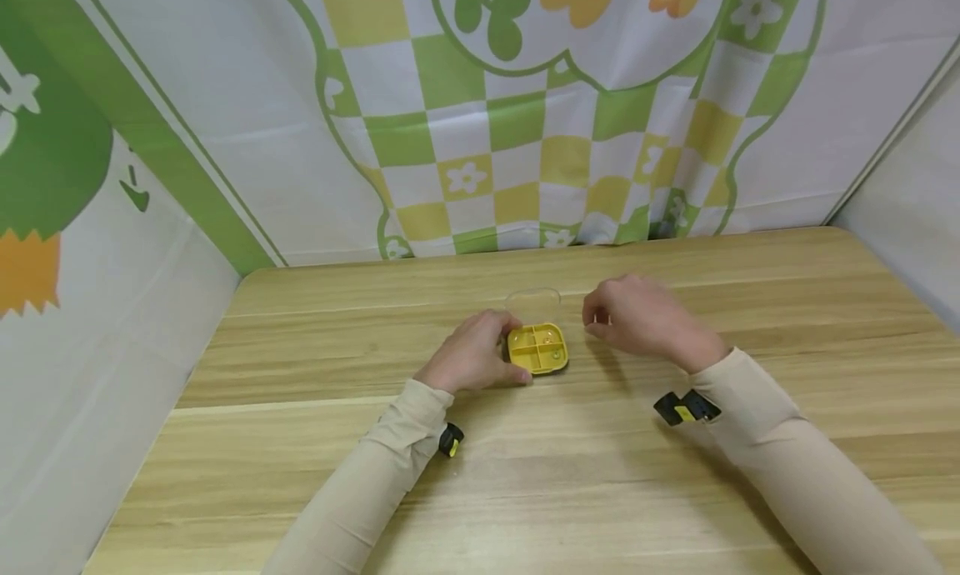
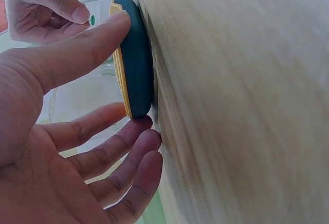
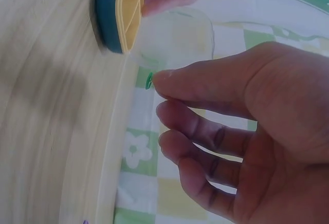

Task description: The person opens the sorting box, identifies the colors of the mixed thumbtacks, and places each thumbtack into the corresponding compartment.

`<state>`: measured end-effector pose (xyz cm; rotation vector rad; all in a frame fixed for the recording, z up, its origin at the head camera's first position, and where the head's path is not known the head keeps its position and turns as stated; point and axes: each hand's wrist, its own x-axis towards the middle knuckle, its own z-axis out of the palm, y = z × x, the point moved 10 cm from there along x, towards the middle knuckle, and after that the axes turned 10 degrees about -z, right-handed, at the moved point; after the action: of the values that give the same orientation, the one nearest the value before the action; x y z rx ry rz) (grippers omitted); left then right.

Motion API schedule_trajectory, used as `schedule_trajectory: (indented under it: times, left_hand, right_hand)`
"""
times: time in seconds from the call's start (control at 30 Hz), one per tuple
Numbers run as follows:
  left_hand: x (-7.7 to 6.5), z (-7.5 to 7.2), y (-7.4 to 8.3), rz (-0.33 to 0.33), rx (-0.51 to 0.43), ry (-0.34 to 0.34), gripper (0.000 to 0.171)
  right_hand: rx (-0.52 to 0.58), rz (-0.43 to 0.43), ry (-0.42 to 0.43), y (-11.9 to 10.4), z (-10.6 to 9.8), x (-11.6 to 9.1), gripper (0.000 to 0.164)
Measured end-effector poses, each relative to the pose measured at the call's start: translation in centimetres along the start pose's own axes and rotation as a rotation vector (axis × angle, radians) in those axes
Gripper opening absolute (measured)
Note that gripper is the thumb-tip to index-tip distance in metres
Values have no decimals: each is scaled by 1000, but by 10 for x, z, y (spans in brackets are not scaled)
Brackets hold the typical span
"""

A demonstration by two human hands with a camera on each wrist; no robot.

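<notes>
A small yellow case point(image 1: 536, 360) with four compartments and a dark teal base point(image 2: 139, 64) lies on the table. Its clear lid point(image 1: 534, 305) stands open at the far side. My left hand point(image 1: 474, 354) grips the case from the left, thumb at the near edge and fingers at the far side. To the right of the case, my right hand point(image 1: 637, 318) pinches a tiny green piece point(image 3: 149, 80) between thumb and forefinger, just above the table; its exact kind I cannot tell. Tiny bits lie in the right-hand compartments, one of them green point(image 1: 557, 355).
The wood-grain table point(image 1: 570, 492) runs back to a green, white and yellow checked curtain point(image 1: 517, 133). A tiny purple thing point(image 3: 86, 222) shows at the bottom edge of the right wrist view. Fabric walls stand at both sides.
</notes>
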<state>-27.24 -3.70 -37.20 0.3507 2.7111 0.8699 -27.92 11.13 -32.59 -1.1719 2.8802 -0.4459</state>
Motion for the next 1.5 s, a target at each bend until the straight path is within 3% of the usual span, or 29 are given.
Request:
schedule_trajectory:
  times: [0.67, 1.03, 1.5]
  left_hand:
    - [-1, 0, 2, 21, -4, 2, 60]
    - [0, 1, 0, 18, -16, -7, 60]
    - [0, 1, -1, 18, -21, -8, 58]
  right_hand:
    - [-20, -109, 56, -35, 10, 9, 7]
    - [6, -150, 74, -41, 12, 9, 8]
    - [-4, -142, 56, -42, 18, 10, 9]
